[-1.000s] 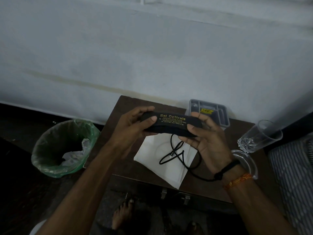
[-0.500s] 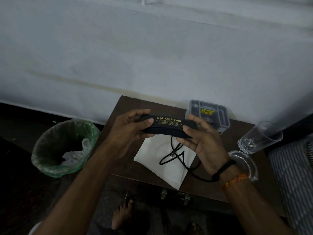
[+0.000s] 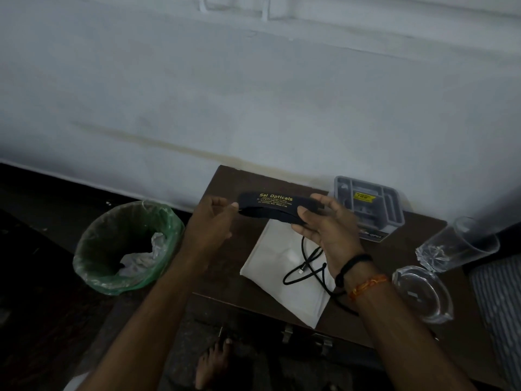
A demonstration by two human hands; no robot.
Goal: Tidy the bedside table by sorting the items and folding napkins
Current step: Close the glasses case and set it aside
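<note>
Since the earlier frame, the black spectacle case [image 3: 277, 208] has been carried a little farther from the body, toward the wall, and the left hand [image 3: 210, 221] has slid off its top to pinch only the left end. The case is long, slim and slightly curved, with "Sai Opticals" printed on it in gold and smaller lines beneath that cannot be read. It is held in the air above the back half of the dark brown surface [image 3: 225, 190], apart from everything lying there. Its right end is clasped by the right hand [image 3: 327, 230], with the thumb pressed on the near edge and the fingers [image 3: 320, 199] curled over the far side; the left fingers are closed narrowly on the other tip.

Directly below the case a white napkin [image 3: 282, 275] is spread flat, and a black cable [image 3: 303, 268] is looped across it, partly hidden by the right wrist. A grey compartment tray [image 3: 393, 210] with a yellow label is seen behind the right hand, near the wall. At the right edge a clear tumbler [image 3: 456, 245] and a clear glass lid [image 3: 423, 296] are placed. A green-lined bin [image 3: 124, 246] is set on the floor to the left.
</note>
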